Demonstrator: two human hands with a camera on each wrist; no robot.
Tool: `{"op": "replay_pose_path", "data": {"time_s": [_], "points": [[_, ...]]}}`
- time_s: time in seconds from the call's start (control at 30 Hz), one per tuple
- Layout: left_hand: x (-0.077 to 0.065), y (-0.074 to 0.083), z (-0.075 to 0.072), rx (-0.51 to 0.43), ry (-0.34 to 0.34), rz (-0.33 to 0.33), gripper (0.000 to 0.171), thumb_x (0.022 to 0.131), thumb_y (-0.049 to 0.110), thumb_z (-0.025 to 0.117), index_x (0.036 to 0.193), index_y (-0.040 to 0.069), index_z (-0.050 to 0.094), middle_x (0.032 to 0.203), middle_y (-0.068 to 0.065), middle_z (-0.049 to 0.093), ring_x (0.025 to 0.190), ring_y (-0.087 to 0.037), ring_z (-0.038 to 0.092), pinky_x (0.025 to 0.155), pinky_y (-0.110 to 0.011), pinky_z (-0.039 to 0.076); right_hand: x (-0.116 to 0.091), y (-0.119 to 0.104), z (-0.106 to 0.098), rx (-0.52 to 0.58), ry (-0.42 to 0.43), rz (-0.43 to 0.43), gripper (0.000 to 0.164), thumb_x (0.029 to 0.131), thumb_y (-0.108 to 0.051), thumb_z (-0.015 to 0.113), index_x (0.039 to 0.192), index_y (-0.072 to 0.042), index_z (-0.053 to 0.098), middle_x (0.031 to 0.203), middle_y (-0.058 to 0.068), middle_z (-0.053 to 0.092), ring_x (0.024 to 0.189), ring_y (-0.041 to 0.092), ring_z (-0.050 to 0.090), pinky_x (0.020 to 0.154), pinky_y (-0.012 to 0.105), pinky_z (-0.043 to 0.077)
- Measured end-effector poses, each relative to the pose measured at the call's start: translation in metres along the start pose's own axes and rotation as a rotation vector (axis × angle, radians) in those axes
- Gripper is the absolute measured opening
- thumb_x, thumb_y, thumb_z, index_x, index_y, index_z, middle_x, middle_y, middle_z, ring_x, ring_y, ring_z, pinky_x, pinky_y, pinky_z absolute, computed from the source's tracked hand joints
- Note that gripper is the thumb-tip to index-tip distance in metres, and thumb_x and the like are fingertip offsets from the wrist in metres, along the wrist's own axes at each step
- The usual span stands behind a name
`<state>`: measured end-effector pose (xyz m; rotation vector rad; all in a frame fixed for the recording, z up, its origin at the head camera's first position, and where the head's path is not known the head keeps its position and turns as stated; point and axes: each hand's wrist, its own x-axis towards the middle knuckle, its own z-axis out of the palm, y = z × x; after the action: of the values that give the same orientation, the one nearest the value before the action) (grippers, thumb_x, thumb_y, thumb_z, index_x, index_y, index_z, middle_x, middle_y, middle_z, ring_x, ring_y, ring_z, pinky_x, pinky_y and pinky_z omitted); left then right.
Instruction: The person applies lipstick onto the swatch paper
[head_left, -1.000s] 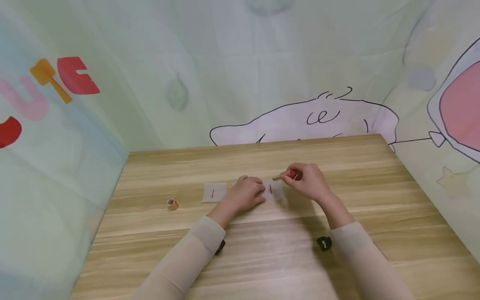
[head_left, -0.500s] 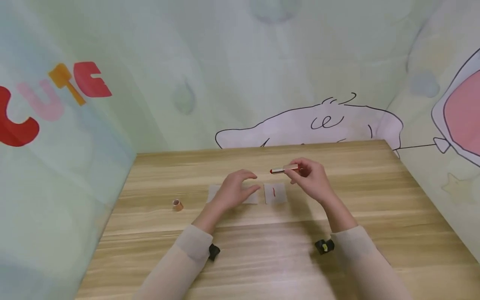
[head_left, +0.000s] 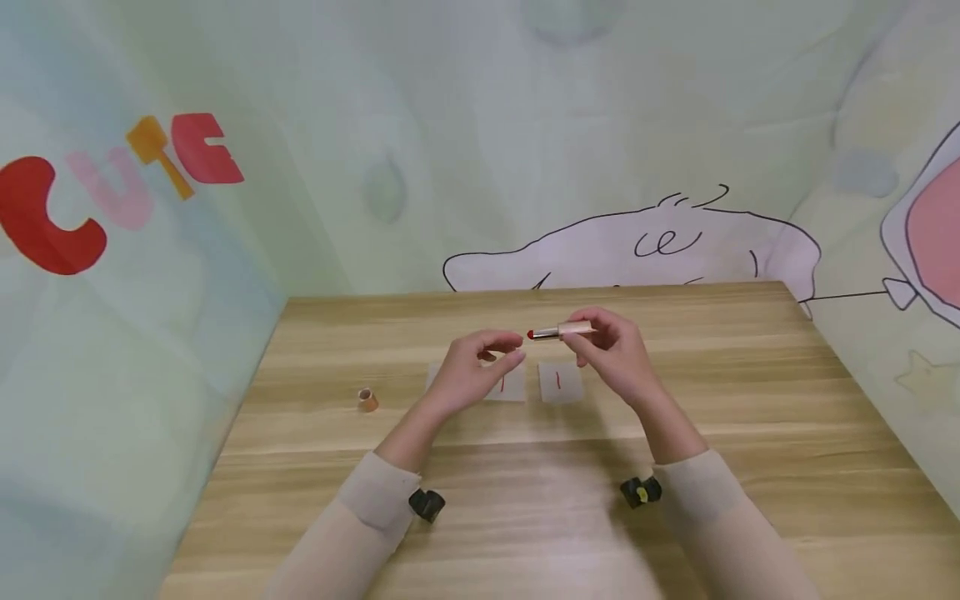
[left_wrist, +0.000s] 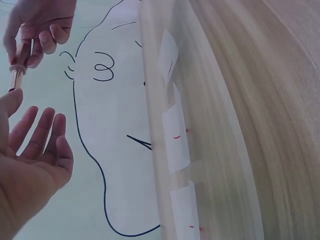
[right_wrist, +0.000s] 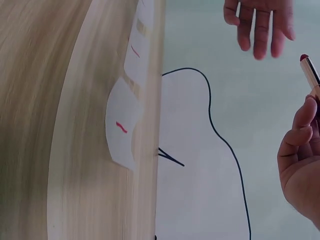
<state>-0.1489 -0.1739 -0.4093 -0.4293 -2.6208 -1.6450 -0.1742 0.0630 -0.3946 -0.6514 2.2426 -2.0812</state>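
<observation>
In the head view my right hand (head_left: 621,354) pinches an uncapped lipstick (head_left: 576,328) above the table, its red tip pointing left. My left hand (head_left: 467,368) hovers just left of that tip, thumb and fingers apart with nothing held. The right wrist view shows a gap between the left fingers and the lipstick. Below lie white paper squares, each with a red stroke: a right one (head_left: 570,393) and a middle one (head_left: 513,392). A left square (head_left: 432,372) is mostly hidden behind the left hand. The lipstick cap (head_left: 368,402) stands at the left, hollow end up.
The wooden table (head_left: 510,517) ends at the back against a printed cloth (head_left: 315,167) with cartoon drawings and letters. Cloth also hangs along the left and right sides. A black wrist camera (head_left: 427,505) sits under the left forearm, another black camera (head_left: 641,492) under the right.
My left hand has lifted off the papers and its fingers have spread. The lipstick has come up in my right hand, with its red tip now pointing left.
</observation>
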Motion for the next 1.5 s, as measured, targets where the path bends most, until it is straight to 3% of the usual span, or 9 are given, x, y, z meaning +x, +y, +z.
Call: {"op": "replay_pose_path", "data": {"time_s": [0.27, 0.47, 0.83, 0.93, 1.07, 1.17, 1.3, 1.5], "points": [[-0.007, 0.004, -0.006, -0.136, 0.035, -0.088, 0.032, 0.097, 0.025, 0.072, 0.123, 0.008, 0.070, 0.114, -0.004, 0.072, 0.104, -0.018, 0.066, 0.089, -0.034, 0.054, 0.003, -0.004, 0.014, 0.034, 0.015, 0.027, 0.017, 0.094, 0.000, 0.067, 0.110, 0.005, 0.063, 0.089, 0.005, 0.067, 0.061, 0.012, 0.062, 0.057, 0.021, 0.051], [-0.014, 0.002, -0.009, -0.212, 0.077, -0.141, 0.033, 0.096, 0.027, 0.072, 0.124, 0.009, 0.069, 0.116, -0.003, 0.071, 0.108, -0.019, 0.065, 0.097, -0.037, 0.052, 0.003, -0.008, 0.027, 0.059, 0.005, 0.036, 0.019, 0.094, 0.001, 0.068, 0.111, 0.006, 0.062, 0.089, 0.002, 0.068, 0.062, 0.012, 0.062, 0.057, 0.021, 0.053], [-0.024, 0.001, -0.006, -0.424, 0.189, -0.176, 0.031, 0.094, 0.020, 0.075, 0.120, 0.004, 0.069, 0.113, -0.008, 0.071, 0.103, -0.021, 0.068, 0.091, -0.031, 0.056, 0.004, -0.003, 0.048, 0.114, -0.020, 0.015, 0.025, 0.092, 0.003, 0.069, 0.115, 0.010, 0.061, 0.099, 0.005, 0.068, 0.062, 0.014, 0.066, 0.060, 0.024, 0.056], [-0.026, 0.002, -0.005, -0.456, 0.203, -0.183, 0.033, 0.094, 0.021, 0.075, 0.121, 0.003, 0.068, 0.114, -0.009, 0.071, 0.104, -0.021, 0.068, 0.092, -0.031, 0.056, 0.004, -0.002, 0.053, 0.115, -0.032, 0.010, 0.025, 0.092, 0.005, 0.068, 0.115, 0.011, 0.060, 0.100, 0.004, 0.068, 0.063, 0.014, 0.066, 0.060, 0.023, 0.057], [-0.026, 0.004, -0.004, -0.511, 0.218, -0.173, 0.032, 0.094, 0.017, 0.074, 0.121, 0.001, 0.068, 0.114, -0.009, 0.071, 0.104, -0.020, 0.067, 0.093, -0.031, 0.055, 0.004, -0.002, 0.057, 0.117, -0.042, 0.009, 0.025, 0.092, 0.006, 0.068, 0.115, 0.009, 0.060, 0.099, 0.003, 0.067, 0.064, 0.013, 0.067, 0.048, 0.018, 0.047], [-0.026, 0.006, -0.003, -0.574, 0.234, -0.152, 0.029, 0.094, 0.012, 0.073, 0.118, -0.002, 0.068, 0.110, -0.008, 0.071, 0.101, -0.018, 0.067, 0.093, -0.030, 0.054, 0.004, -0.003, 0.059, 0.132, -0.057, -0.004, 0.026, 0.091, 0.008, 0.069, 0.115, 0.010, 0.060, 0.098, 0.003, 0.065, 0.066, 0.013, 0.067, 0.049, 0.018, 0.049], [-0.026, 0.008, -0.001, -0.640, 0.257, -0.130, 0.023, 0.094, 0.006, 0.071, 0.113, -0.007, 0.068, 0.101, -0.002, 0.070, 0.095, -0.016, 0.066, 0.090, -0.028, 0.054, 0.005, -0.003, 0.063, 0.140, -0.078, -0.024, 0.027, 0.089, 0.011, 0.070, 0.114, 0.011, 0.060, 0.097, 0.005, 0.065, 0.068, 0.016, 0.067, 0.063, 0.027, 0.060], [-0.026, 0.007, 0.000, -0.677, 0.275, -0.119, 0.022, 0.095, 0.005, 0.070, 0.111, -0.009, 0.067, 0.090, 0.002, 0.067, 0.083, -0.012, 0.061, 0.079, -0.023, 0.052, 0.004, -0.003, 0.065, 0.092, -0.101, -0.023, 0.029, 0.087, 0.011, 0.072, 0.114, 0.009, 0.062, 0.098, 0.005, 0.066, 0.069, 0.016, 0.067, 0.064, 0.028, 0.060]]}}
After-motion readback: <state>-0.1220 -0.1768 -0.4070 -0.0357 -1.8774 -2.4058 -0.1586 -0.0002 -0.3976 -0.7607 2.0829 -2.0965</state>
